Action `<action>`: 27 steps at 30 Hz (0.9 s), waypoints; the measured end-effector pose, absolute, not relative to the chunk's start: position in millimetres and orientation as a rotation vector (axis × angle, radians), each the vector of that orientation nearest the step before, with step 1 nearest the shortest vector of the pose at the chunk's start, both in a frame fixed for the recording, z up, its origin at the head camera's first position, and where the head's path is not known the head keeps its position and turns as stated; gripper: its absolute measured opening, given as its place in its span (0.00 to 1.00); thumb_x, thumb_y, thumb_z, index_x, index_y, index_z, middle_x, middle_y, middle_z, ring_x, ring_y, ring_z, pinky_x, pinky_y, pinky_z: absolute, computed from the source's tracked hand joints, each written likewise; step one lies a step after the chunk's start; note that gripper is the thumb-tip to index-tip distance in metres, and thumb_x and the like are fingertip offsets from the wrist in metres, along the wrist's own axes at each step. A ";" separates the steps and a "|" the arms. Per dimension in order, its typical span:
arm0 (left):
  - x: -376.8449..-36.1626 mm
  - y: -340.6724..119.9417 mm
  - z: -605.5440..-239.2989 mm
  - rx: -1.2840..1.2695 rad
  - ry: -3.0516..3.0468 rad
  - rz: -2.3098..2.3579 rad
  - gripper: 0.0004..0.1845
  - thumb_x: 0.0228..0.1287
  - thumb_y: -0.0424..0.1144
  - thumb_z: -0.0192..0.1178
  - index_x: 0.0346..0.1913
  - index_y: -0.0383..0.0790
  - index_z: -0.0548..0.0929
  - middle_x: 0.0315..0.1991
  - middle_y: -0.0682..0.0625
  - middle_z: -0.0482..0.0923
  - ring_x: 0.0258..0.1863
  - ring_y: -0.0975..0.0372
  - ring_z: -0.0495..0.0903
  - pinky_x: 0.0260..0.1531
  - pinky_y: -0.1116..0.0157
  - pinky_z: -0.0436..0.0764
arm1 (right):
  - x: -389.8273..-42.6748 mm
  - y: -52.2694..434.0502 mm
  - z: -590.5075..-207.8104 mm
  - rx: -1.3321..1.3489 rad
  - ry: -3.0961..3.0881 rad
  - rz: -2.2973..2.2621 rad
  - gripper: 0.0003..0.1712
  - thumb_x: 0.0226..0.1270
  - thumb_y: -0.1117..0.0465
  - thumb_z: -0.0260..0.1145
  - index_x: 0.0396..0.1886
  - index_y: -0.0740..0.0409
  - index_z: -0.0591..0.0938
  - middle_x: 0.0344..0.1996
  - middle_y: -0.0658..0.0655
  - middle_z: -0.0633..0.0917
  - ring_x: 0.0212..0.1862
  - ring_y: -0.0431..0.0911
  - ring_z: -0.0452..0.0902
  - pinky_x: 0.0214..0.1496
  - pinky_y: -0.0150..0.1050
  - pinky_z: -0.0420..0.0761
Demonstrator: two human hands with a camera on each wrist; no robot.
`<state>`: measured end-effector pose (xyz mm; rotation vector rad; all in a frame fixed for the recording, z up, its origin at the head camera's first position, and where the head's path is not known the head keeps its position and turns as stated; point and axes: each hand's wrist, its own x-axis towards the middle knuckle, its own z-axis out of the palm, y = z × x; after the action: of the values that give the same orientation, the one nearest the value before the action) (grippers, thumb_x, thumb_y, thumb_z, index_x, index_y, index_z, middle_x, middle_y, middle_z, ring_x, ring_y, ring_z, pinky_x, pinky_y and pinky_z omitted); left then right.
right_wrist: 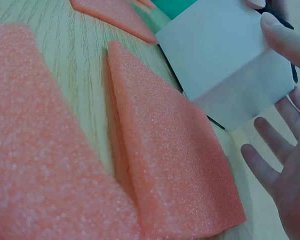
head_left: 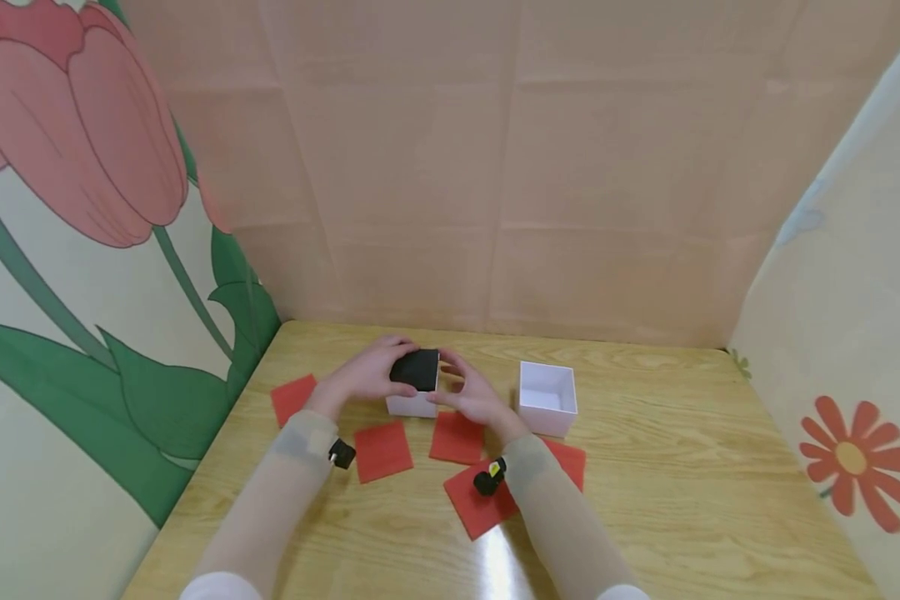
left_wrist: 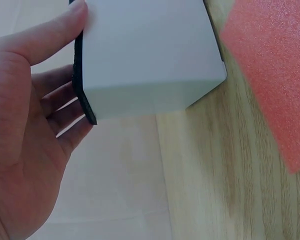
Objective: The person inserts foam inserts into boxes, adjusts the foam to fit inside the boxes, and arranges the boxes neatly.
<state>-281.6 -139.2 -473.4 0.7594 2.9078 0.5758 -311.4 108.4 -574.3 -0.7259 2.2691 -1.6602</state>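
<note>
A white box [head_left: 412, 406] stands on the table with a black foam-like sheet [head_left: 416, 369] over its top. My left hand [head_left: 367, 371] spans that sheet from the left, thumb at the near edge and fingers at the far edge. In the left wrist view, the sheet's edge bends down slightly at one corner. From the right, my right hand [head_left: 480, 396] reaches round the box's upper corner. Its thumb lies on the white wall near the rim in the right wrist view, while the lower fingers [right_wrist: 272, 137] spread apart. The box's inside is hidden.
A second white box [head_left: 547, 421], open at the top, stands to the right. Several red foam sheets lie about: one at far left [head_left: 295, 398], one in front [head_left: 384, 452], one close to the covered box [head_left: 457, 437], others under the right forearm. A pinkish cloth backdrop [head_left: 495, 167] hangs behind.
</note>
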 end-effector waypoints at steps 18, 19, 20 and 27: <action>-286.5 -143.4 -481.1 0.869 2.871 0.529 0.40 0.71 0.48 0.73 0.79 0.35 0.72 0.77 0.41 0.67 0.76 0.47 0.64 0.75 0.47 0.67 | -311.2 106.2 -575.7 -0.751 2.209 -1.713 0.56 0.66 0.50 0.81 0.87 0.47 0.60 0.79 0.54 0.69 0.76 0.63 0.67 0.75 0.60 0.71; -286.5 -142.7 -481.2 0.871 2.871 0.532 0.39 0.71 0.47 0.73 0.78 0.35 0.72 0.76 0.41 0.67 0.75 0.47 0.64 0.75 0.47 0.68 | -311.1 105.9 -575.9 -0.750 2.212 -1.713 0.56 0.66 0.50 0.81 0.87 0.47 0.60 0.79 0.54 0.69 0.76 0.63 0.68 0.75 0.60 0.71; -286.3 -141.8 -481.3 0.872 2.870 0.538 0.39 0.71 0.47 0.73 0.78 0.34 0.72 0.76 0.40 0.67 0.75 0.47 0.64 0.75 0.46 0.68 | -311.1 105.7 -576.1 -0.751 2.213 -1.716 0.56 0.66 0.50 0.81 0.87 0.46 0.60 0.79 0.54 0.69 0.76 0.63 0.68 0.75 0.60 0.71; -283.9 -133.9 -483.9 0.821 2.872 0.574 0.38 0.71 0.45 0.71 0.79 0.35 0.72 0.76 0.40 0.66 0.74 0.46 0.62 0.74 0.44 0.67 | -310.6 106.6 -576.2 -0.742 2.229 -1.712 0.54 0.66 0.49 0.81 0.86 0.38 0.62 0.79 0.51 0.69 0.76 0.61 0.68 0.75 0.59 0.72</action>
<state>-283.9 -133.9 -483.9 0.8210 2.8723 0.5736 -310.6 106.6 -576.2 -0.7425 2.2291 -1.7120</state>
